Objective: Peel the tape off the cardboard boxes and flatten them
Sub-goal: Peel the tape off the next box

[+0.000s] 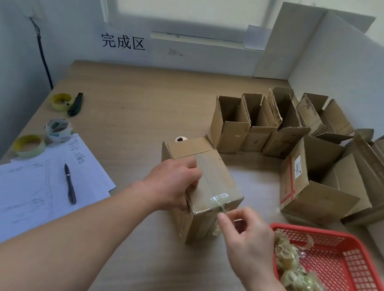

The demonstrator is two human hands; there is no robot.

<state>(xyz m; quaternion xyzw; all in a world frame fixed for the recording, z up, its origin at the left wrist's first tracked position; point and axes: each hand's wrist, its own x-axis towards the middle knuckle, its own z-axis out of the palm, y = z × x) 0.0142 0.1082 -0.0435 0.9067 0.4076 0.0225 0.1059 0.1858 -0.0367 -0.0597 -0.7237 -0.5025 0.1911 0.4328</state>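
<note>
red basket (352,266) (tape scraps (292,267) inside), taped box (204,187)

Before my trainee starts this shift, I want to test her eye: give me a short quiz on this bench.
1. True or false: the left hand steadies the cardboard box.
2. What does the right hand pinch? A) pen B) tape strip C) basket rim
3. Where are the peeled tape wads collected?

Key: 1 true. 2 B, the tape strip at the box's near edge. 3 In the red basket.
</note>
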